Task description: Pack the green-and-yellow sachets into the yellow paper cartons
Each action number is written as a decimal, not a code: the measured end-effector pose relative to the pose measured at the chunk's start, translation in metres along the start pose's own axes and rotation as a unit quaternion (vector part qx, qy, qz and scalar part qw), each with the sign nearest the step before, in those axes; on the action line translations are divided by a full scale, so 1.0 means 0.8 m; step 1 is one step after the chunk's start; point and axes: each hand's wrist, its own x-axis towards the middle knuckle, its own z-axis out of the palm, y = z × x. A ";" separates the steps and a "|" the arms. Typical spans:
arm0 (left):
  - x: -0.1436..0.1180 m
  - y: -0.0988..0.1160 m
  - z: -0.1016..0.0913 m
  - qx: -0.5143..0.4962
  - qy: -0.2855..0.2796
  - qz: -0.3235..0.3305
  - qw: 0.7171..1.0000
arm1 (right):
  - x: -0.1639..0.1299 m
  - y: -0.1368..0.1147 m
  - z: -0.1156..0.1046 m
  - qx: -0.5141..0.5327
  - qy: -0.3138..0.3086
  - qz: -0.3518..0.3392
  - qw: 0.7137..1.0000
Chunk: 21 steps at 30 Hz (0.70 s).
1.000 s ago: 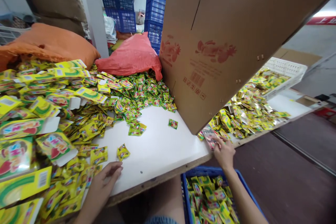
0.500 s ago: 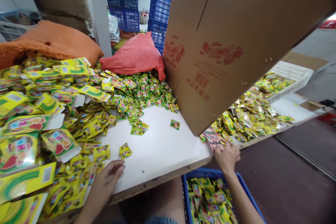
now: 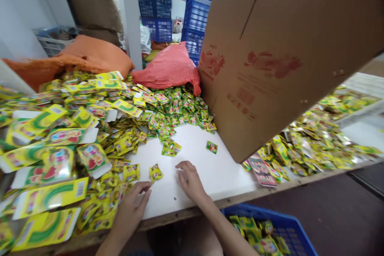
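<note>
My left hand (image 3: pixel 131 207) lies flat on the white table (image 3: pixel 210 172), fingers apart, its tips near a loose yellow sachet (image 3: pixel 155 173). My right hand (image 3: pixel 189 179) rests palm down on the bare table just right of that sachet, empty. A heap of small yellow-green sachets (image 3: pixel 168 106) spreads across the table behind both hands. Flat yellow cartons (image 3: pixel 48 198) are stacked at the left. A phone (image 3: pixel 262 169) lies at the table's front edge under a tilted cardboard box (image 3: pixel 288 56).
A blue crate (image 3: pixel 285 228) with sachets sits below the table edge at the right. Orange (image 3: pixel 90 54) and red bags (image 3: pixel 169 68) lie at the back. Blue crates (image 3: pixel 195 20) are stacked behind. More sachets (image 3: pixel 315 140) cover the table's right side.
My right hand left the phone at the table edge and moved left onto the bare table near the loose sachet. The view shifted left. My left hand stayed put.
</note>
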 end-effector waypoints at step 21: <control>-0.001 -0.023 -0.003 -0.332 0.185 -0.125 0.916 | 0.167 -0.186 0.202 0.131 -0.078 0.017 0.988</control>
